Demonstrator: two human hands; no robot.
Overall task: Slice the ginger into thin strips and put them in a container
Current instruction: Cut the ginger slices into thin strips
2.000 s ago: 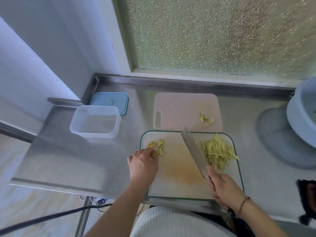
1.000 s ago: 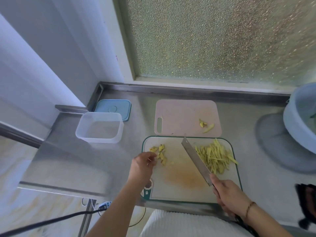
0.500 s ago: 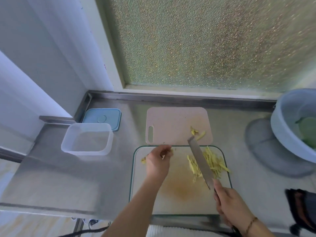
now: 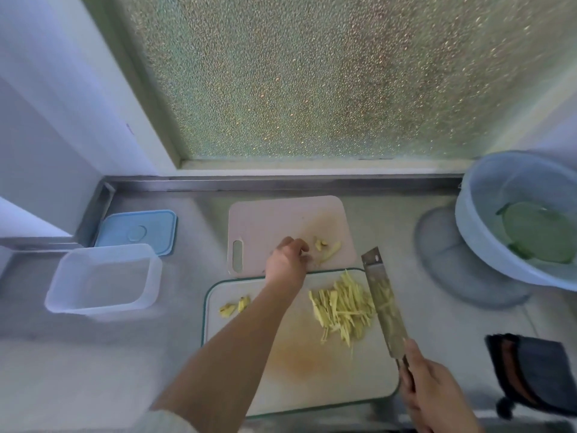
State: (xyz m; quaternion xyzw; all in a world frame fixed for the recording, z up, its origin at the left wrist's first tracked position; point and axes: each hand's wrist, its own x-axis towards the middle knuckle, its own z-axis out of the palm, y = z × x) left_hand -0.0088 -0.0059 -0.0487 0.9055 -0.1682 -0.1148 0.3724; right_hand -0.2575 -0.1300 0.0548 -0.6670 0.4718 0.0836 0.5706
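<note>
At far left on the counter I see a clear plastic container holding nothing, its blue lid just behind. My left hand, fingers curled, reaches over the pink cutting board toward ginger scraps. Ginger strips lie on the white cutting board. My right hand grips the cleaver. The blue basin at right holds something green.

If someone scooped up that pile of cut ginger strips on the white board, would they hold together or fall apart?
The ginger strips lie as a loose heap of thin separate pieces, so they would probably scatter rather than lift as one. They look light and possibly moist, so some may cling to the knife or board. Being thin, they likely bend or snap easily.
</note>
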